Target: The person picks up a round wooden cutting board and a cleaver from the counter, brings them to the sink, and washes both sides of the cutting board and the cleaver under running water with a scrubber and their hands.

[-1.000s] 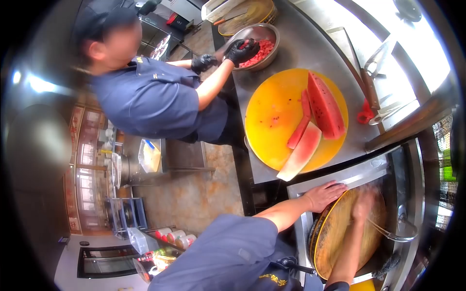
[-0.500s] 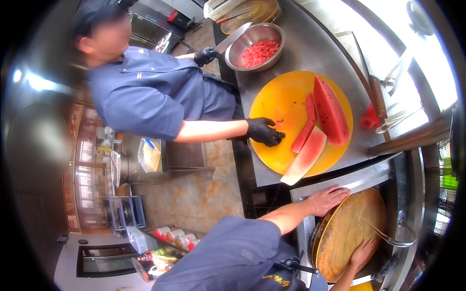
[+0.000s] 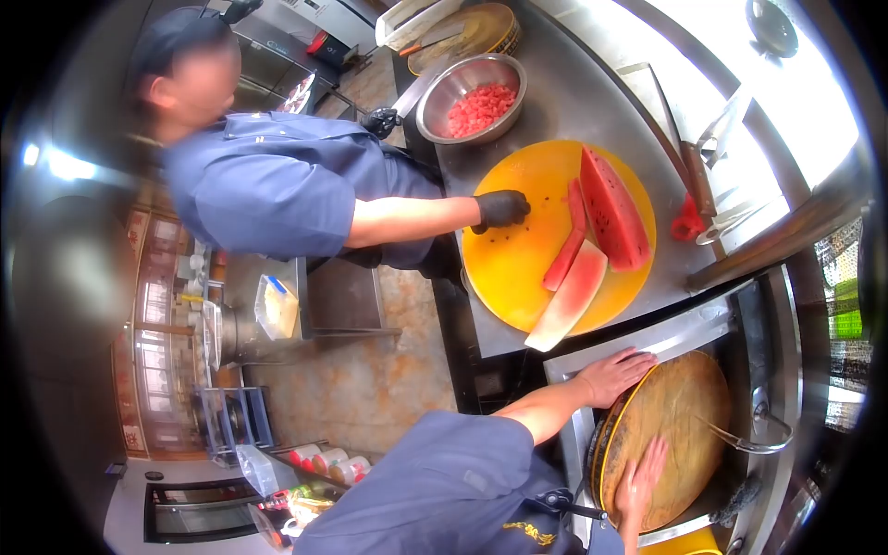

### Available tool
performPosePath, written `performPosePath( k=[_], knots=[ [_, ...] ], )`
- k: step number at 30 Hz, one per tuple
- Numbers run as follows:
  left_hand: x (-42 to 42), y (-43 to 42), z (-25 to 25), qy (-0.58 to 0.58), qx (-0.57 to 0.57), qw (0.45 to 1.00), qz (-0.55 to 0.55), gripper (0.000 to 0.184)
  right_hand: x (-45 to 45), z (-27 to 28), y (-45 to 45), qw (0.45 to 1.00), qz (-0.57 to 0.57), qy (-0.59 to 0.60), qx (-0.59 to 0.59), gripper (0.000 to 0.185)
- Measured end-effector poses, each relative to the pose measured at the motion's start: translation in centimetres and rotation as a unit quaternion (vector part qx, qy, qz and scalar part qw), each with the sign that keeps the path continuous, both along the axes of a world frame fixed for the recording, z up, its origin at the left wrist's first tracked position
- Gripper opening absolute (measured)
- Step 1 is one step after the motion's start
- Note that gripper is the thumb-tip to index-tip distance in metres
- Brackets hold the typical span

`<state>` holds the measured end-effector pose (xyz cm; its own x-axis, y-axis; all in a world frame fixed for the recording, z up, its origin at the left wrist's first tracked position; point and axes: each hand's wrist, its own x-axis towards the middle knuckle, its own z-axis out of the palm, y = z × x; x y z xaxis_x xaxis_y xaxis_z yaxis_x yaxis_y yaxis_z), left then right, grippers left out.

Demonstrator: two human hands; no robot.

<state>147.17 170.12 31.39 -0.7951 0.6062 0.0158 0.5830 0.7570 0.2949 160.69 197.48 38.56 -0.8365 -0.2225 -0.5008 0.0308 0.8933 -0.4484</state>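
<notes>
A thick round wooden chopping block [image 3: 689, 416] with a yellow band round its edge sits tilted in a metal sink [image 3: 564, 370]. My left hand [image 3: 618, 376] rests at its upper rim, fingers stretched out flat. On the block's face lies my right hand [image 3: 645, 476], palm down, fingers extended. Neither hand holds anything. Over the far side of the block reaches a curved metal faucet [image 3: 754, 442].
Beside me a co-worker with black gloves [image 3: 501, 210] holds a cleaver [image 3: 421, 88]. Cut watermelon [image 3: 612, 211] lies on a yellow round board [image 3: 499, 277], near a steel bowl [image 3: 444, 97] of red cubes. A wood-handled knife [image 3: 696, 180] lies along the counter's back edge.
My right hand has slid across the block's face, away from the faucet side. My left hand stays at the rim. The co-worker's near gloved hand has shifted and closed over the yellow board.
</notes>
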Motion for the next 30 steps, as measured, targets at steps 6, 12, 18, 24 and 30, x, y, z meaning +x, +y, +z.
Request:
performPosePath(
  k=[6, 12, 18, 24, 30],
  knots=[
    [-0.1, -0.1, -0.8, 0.008, 0.023, 1.0, 0.0, 0.073, 3.1, -9.5, 13.0, 0.981, -0.155, 0.012, 0.117, 0.072],
    [-0.2, 0.4, -0.7, 0.02, -0.015, 1.0, 0.007, 0.073, -12.6, -12.9, 12.5, 0.904, -0.36, -0.124, 0.196, 0.081],
    [-0.1, 1.3, 0.1, 0.017, -0.012, 1.0, 0.012, 0.075, -16.7, -16.9, 3.9, 0.98, -0.153, 0.042, 0.117, 0.079],
    [-0.1, 0.5, -0.3, 0.009, -0.024, 1.0, 0.012, 0.076, -9.9, -6.4, -5.1, 0.993, -0.045, 0.09, -0.063, 0.074],
    [-0.5, 0.5, 0.5, 0.005, -0.016, 1.0, 0.014, 0.077, -0.2, -1.0, 0.6, 0.999, -0.024, 0.011, -0.018, 0.071]
  ],
)
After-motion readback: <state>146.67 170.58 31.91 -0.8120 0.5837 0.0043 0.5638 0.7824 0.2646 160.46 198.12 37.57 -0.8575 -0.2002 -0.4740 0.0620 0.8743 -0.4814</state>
